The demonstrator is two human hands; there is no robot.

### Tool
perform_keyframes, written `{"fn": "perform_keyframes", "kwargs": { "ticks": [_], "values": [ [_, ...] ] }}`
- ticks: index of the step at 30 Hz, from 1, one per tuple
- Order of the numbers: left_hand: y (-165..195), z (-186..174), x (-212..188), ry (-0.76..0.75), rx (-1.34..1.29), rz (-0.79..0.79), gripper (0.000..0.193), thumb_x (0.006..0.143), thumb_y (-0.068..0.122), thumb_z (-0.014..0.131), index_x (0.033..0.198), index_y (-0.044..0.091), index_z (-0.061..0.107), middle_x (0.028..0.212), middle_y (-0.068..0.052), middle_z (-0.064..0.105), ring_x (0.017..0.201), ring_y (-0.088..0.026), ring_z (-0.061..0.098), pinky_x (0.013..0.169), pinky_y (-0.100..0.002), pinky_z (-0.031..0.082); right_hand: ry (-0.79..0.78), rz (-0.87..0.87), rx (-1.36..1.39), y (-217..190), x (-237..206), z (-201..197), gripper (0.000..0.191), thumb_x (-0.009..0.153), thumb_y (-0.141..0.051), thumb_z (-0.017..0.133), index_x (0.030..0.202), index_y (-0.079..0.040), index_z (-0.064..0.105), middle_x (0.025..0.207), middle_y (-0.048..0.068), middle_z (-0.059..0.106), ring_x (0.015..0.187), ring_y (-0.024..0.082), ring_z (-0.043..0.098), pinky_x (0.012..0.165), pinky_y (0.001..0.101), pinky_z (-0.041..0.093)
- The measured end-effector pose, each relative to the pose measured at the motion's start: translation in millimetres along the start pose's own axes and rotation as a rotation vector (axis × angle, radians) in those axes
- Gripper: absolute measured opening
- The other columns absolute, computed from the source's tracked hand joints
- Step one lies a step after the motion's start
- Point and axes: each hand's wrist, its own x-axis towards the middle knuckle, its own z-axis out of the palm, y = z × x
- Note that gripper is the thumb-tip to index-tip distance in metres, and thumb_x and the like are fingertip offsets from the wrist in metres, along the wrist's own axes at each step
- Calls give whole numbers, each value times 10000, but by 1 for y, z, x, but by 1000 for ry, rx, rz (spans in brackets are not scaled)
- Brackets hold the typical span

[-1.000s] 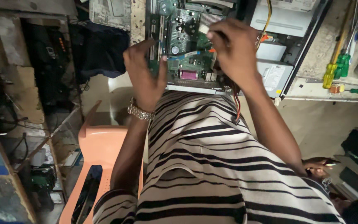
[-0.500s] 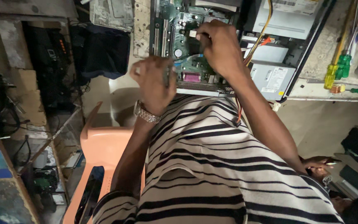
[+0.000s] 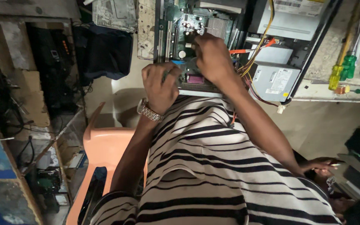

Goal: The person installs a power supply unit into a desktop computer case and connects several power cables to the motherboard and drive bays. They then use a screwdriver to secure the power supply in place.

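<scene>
An open computer case lies on the bench ahead, its green motherboard [image 3: 176,31] exposed. My right hand [image 3: 211,56] rests on the board near the small capacitors and the finned heatsink [image 3: 218,27]; its fingertips are hidden under the hand. My left hand [image 3: 160,85], with a metal watch [image 3: 148,110] on the wrist, is curled at the board's near edge next to a blue connector [image 3: 178,62]. Whether either hand holds anything is hidden. Red, yellow and orange wires [image 3: 251,62] run beside my right wrist.
A grey power supply [image 3: 273,79] and a drive sit in the case at right. Green and yellow screwdrivers [image 3: 342,71] lie on the bench further right. An orange plastic chair [image 3: 105,146] is below me. Dark cluttered shelves stand left.
My left hand went from flat and open against the board to curled at its near edge. My right hand moved deeper onto the board. The view shifted slightly.
</scene>
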Motion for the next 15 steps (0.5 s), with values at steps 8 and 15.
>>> {"fn": "perform_keyframes", "kwargs": {
  "ticks": [8, 15],
  "values": [
    [-3, 2, 2, 14, -68, 6, 246, 764, 17, 645, 1003, 69, 618, 1101, -40, 683, 940, -236, 614, 915, -429, 404, -8, 102, -16, 5, -4, 7, 107, 869, -15, 665, 973, 11, 675, 987, 233, 686, 881, 441, 677, 784, 512, 534],
    [0, -1, 5, 13, 2, 2, 248, 825, 13, 678, 1065, 74, 656, 1089, -43, 669, 955, -243, 623, 921, -423, 426, -160, 190, -304, 11, -3, 29, 234, 828, -80, 701, 1058, -35, 681, 1065, 214, 682, 887, 449, 685, 761, 528, 557]
  ]
}}
